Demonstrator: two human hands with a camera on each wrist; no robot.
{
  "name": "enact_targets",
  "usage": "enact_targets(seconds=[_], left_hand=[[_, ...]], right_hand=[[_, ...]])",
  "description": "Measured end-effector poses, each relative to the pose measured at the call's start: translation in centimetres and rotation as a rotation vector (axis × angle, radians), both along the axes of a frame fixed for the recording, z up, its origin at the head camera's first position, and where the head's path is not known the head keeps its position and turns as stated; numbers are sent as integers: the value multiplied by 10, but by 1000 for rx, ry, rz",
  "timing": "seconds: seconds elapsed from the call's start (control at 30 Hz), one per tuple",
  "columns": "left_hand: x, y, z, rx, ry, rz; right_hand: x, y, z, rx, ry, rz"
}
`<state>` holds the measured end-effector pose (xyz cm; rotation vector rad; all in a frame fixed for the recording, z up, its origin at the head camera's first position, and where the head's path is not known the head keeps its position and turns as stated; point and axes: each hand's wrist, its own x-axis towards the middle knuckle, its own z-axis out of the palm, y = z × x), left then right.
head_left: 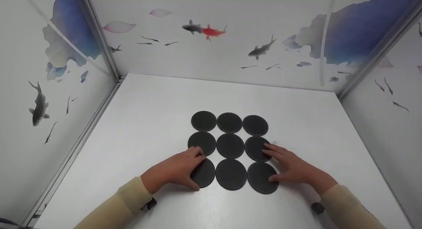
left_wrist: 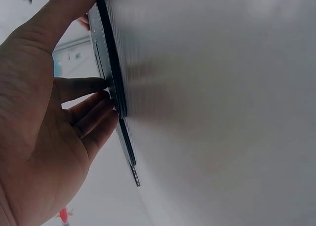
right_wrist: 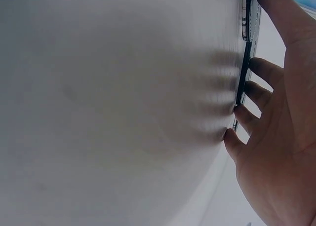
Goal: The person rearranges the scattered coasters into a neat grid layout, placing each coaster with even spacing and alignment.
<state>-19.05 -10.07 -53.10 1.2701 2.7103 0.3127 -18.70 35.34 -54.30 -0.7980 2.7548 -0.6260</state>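
Observation:
Black round coasters lie flat on the white table in three rows of three, their edges touching or nearly so. My left hand [head_left: 181, 166] rests at the left side of the near-left coaster [head_left: 206, 174]. Its thumb is by that coaster's near edge, and its fingers reach the border with the middle-left coaster [head_left: 201, 140]. On the other side, my right hand [head_left: 293, 166] lays its fingertips on the middle-right coaster [head_left: 254, 148], with the thumb on the near-right coaster [head_left: 258, 176]. In the left wrist view, the spread fingers touch a dark coaster edge [left_wrist: 116, 63].
The white table [head_left: 148, 107] extends around the coasters. Low walls with painted fish and blue shapes enclose it at the back [head_left: 224, 67], left and right. Metal frame posts [head_left: 102, 37] stand in the corners. Both sleeves end in small black wrist devices [head_left: 149, 204].

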Motion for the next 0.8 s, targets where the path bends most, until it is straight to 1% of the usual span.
enact_targets(seconds=[0.2, 0.43, 0.57, 0.7, 0.8], left_hand=[[0, -1, 0, 4, 10, 3], [1, 0, 3, 0, -9, 22], [-1, 0, 5, 19, 1, 10], [-7, 0, 9, 56, -10, 1], [-18, -3, 17, 100, 6, 23]], right_hand=[[-2, -1, 1, -2, 8, 10], [-4, -4, 3, 24, -1, 2], [-4, -4, 5, 13, -9, -6], [-5, -1, 9, -49, -19, -11], [-7, 5, 12, -76, 2, -22]])
